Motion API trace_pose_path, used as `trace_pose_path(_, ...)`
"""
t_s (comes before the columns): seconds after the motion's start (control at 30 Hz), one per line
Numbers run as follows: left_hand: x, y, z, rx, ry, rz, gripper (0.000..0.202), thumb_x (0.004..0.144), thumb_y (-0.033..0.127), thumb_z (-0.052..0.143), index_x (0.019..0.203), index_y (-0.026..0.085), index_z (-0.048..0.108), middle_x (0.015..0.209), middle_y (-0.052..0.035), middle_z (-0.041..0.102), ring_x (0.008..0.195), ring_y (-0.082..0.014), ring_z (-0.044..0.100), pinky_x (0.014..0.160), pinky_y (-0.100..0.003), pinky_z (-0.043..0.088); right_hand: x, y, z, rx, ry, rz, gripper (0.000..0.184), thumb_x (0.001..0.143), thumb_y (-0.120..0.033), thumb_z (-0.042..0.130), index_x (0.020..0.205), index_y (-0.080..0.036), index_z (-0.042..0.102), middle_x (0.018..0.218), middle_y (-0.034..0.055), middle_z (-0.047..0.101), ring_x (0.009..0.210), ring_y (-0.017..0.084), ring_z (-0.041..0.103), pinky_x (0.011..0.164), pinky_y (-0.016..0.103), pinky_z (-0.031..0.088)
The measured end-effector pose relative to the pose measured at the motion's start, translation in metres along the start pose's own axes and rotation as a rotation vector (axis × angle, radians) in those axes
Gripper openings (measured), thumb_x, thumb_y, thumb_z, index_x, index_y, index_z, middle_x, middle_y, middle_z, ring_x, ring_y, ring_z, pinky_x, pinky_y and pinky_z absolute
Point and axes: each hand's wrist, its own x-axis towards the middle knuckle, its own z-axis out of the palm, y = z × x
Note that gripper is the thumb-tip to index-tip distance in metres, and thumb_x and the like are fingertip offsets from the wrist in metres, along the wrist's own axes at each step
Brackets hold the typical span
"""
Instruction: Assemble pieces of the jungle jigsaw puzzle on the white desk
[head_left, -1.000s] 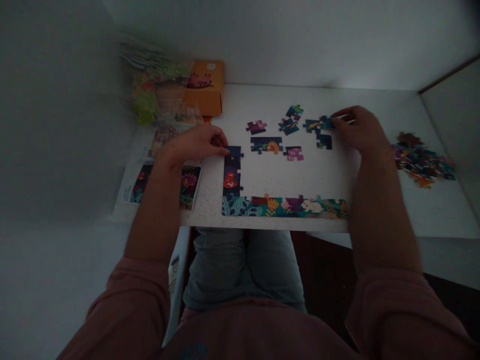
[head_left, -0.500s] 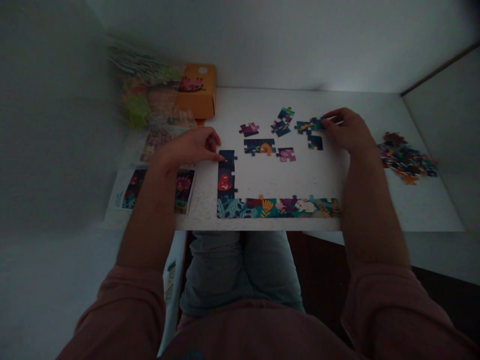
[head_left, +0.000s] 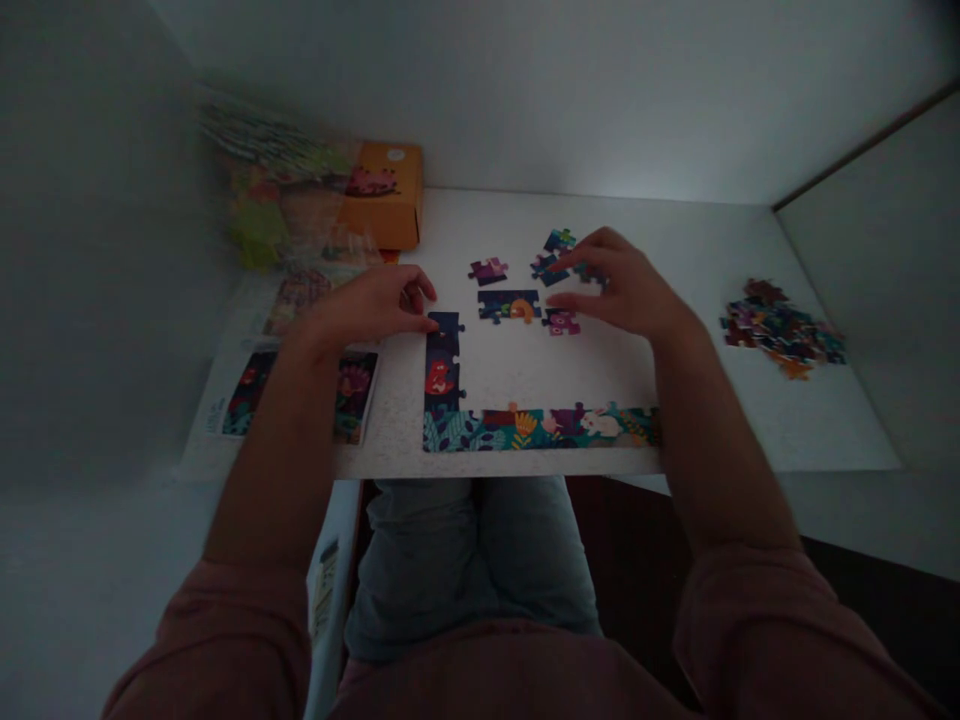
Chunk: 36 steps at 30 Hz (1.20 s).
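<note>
Near the front edge of the white tabletop [head_left: 555,375], an L-shaped strip of joined, dark multicoloured jigsaw pieces [head_left: 525,430]: long axis left to right, shorter arm at the left end pointing away from the body. Partly under the left forearm, a flat, dark-pictured printed card [head_left: 356,385]. By the short arm's far end, the left hand [head_left: 382,305]: thumb tip at the strip's outer edge, index finger a narrow gap apart. Beyond the strip, a loose purple piece [head_left: 561,324] and a dark-blue block with an orange arch [head_left: 495,300], long axis left to right. Over these, the right hand [head_left: 622,285]: thumb and index finger wide apart, pointing left, contact impossible to tell. Well apart, rightward, a mixed-colour heap of pieces [head_left: 784,330]. Farther, 2 dark-blue pieces [head_left: 560,240]. Back left, an orange cardboard box [head_left: 394,190].
</note>
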Motion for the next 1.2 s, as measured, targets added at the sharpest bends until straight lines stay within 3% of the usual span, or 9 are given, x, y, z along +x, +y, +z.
trace_pose_path(0.13,0.002,0.009,0.005,0.044,0.066,0.026,0.043,0.093,0.06,0.088,0.122,0.03,0.081,0.095,-0.0048,0.079,0.093,-0.0299,0.073,0.081,-0.038,0.055,0.005,-0.006,0.021,-0.027,-0.1,-0.011,0.04,0.095,-0.054,0.101,0.127,-0.036,0.087,0.136,0.0132,0.077,0.137,0.052,0.072,0.117,0.076,0.061)
trace_pose_path(0.3,0.006,0.021,0.023,0.139,0.121,0.12,0.045,0.099,0.051,0.086,0.137,0.027,0.085,0.134,-0.013,0.079,0.111,-0.0325,0.076,0.101,-0.044,0.06,0.008,0.008,0.028,0.013,-0.11,-0.037,0.041,0.095,-0.062,0.099,0.125,-0.036,0.088,0.129,0.0135,0.079,0.129,0.051,0.075,0.113,0.074,0.063)
trace_pose_path(0.4,0.008,0.023,0.031,0.165,0.108,0.153,0.048,0.103,0.048,0.082,0.144,0.024,0.085,0.146,-0.0159,0.074,0.118,-0.0327,0.075,0.109,-0.045,0.06,0.009,0.012,0.029,0.043,-0.108,-0.055,0.043,0.092,-0.062,0.099,0.122,-0.034,0.087,0.128,0.0122,0.081,0.12,0.048,0.077,0.109,0.071,0.064)
trace_pose_path(0.57,0.011,0.024,0.034,0.148,0.105,0.14,0.04,0.105,0.048,0.081,0.14,0.028,0.087,0.146,-0.0122,0.075,0.119,-0.032,0.074,0.105,-0.041,0.06,0.008,0.007,0.029,0.067,-0.138,-0.004,0.045,0.09,-0.061,0.101,0.124,-0.035,0.087,0.123,0.0096,0.085,0.107,0.042,0.078,0.098,0.06,0.066)
trace_pose_path(0.7,0.011,0.026,0.034,0.122,0.119,0.122,0.041,0.103,0.05,0.085,0.138,0.028,0.087,0.14,-0.0114,0.077,0.114,-0.0315,0.074,0.1,-0.04,0.059,0.008,0.001,0.03,0.057,-0.153,0.011,0.046,0.088,-0.064,0.103,0.123,-0.038,0.087,0.118,0.0076,0.087,0.104,0.042,0.078,0.095,0.059,0.065)
trace_pose_path(0.83,0.01,0.029,0.034,0.116,0.109,0.114,0.042,0.103,0.051,0.088,0.139,0.029,0.087,0.139,-0.0112,0.077,0.114,-0.0313,0.074,0.098,-0.04,0.058,0.009,-0.005,0.029,0.049,-0.137,-0.008,0.046,0.09,-0.067,0.101,0.124,-0.04,0.088,0.117,0.0068,0.086,0.103,0.041,0.078,0.097,0.061,0.064)
trace_pose_path(1.07,0.012,0.03,0.037,0.094,0.108,0.091,0.03,0.101,0.049,0.092,0.123,0.029,0.087,0.129,-0.0088,0.076,0.104,-0.0287,0.073,0.095,-0.041,0.057,0.01,-0.013,0.03,0.023,-0.128,-0.042,0.041,0.093,-0.067,0.098,0.122,-0.039,0.088,0.118,0.0069,0.086,0.101,0.04,0.077,0.106,0.064,0.062)
trace_pose_path(1.2,0.01,0.031,0.04,0.088,0.109,0.109,0.039,0.097,0.048,0.097,0.127,0.028,0.084,0.134,-0.0097,0.075,0.108,-0.0303,0.073,0.098,-0.043,0.058,0.01,-0.016,0.029,0.02,-0.136,-0.028,0.04,0.092,-0.068,0.098,0.117,-0.038,0.088,0.118,0.0077,0.086,0.102,0.041,0.078,0.109,0.066,0.061)
